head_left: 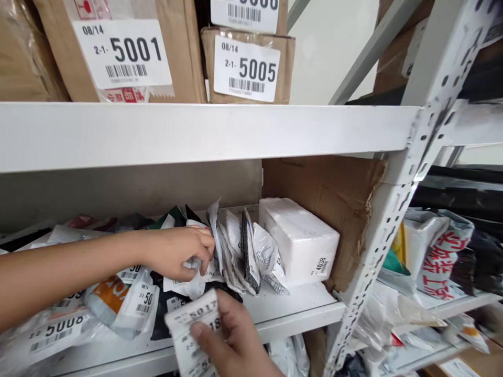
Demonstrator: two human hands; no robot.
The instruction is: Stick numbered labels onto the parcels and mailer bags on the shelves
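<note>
My left hand reaches onto the lower shelf with its fingers curled on a crumpled white parcel bag. To the right of those fingertips, several thin mailer packets stand on edge, leaning together. Nearer to me, my right hand pinches a creased white sheet of number labels between thumb and fingers; part of its print reads 5017, and the rest is blurred or covered. Under my left forearm lie bagged parcels with printed stickers, among them a clear bag marked 5008 and a bag with an orange patch.
A white foam box marked 4038 stands beside a cardboard panel. Overhead, the shelf beam carries cartons labelled 5001 and 5005. A perforated metal upright rises at right, with more bagged parcels beyond it.
</note>
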